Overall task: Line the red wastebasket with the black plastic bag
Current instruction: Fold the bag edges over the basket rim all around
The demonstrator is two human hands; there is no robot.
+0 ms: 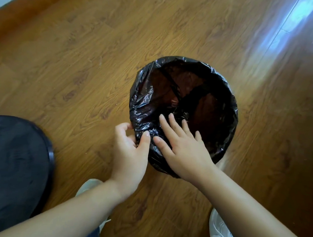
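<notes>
Head view is looking down on a glossy wooden plank floor (pixel 81 60), where a round wastebasket is standing near the middle of the floor, wholly draped in a crinkled black plastic bag (pixel 143 106). The bag is lying folded over the rim all the way round and is sagging into the basket, with a dark reddish tint showing through the thin film inside; that tint is probably the basket's red wall, though none of the basket is showing bare.

The left hand (pixel 130 150) is curling at the near left side of the rim, its thumb and fingers pinching a fold of the bag's overhang. The right hand (pixel 183 150) is lying flat and spread, palm down, on the near rim, gripping nothing, with its fingertips (pixel 170 116) reaching over the edge into the bag's opening.

A large round dark object (pixel 13 163) is sitting at the floor's lower left, apart from the basket. Pale shoes (pixel 220 230) and blue denim hems are showing at the bottom edge, and bright light is glaring off the floor at the upper right.
</notes>
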